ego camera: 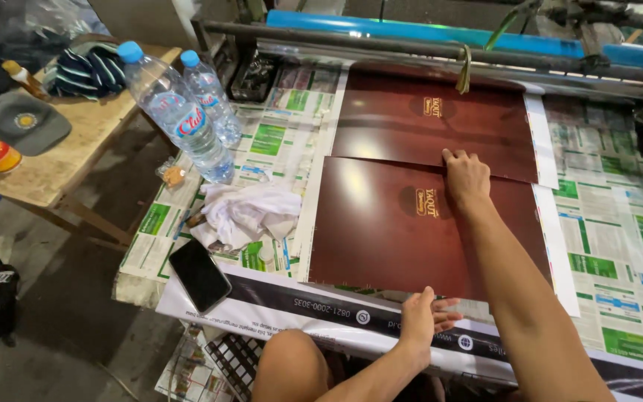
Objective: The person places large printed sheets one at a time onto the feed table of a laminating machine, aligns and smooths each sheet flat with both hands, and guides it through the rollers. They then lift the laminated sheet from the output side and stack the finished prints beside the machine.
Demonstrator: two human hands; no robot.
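Note:
Two glossy dark-red printed sheets lie on a newspaper-covered bench. My right hand (466, 176) presses flat on the far edge of the near sheet (381, 231), where it overlaps the far sheet (426, 119). My left hand (420, 318) rests at the near sheet's front edge, fingers spread and touching the edge. Neither hand is closed around anything. My knee (292, 365) shows below the bench.
Two clear water bottles (180, 112) stand at the bench's left, beside a crumpled white cloth (247, 212) and a black phone (199, 274). A wooden side table (39, 171) holds a grey cap and striped cloth. Machine rollers and a blue bar (426, 33) run along the back.

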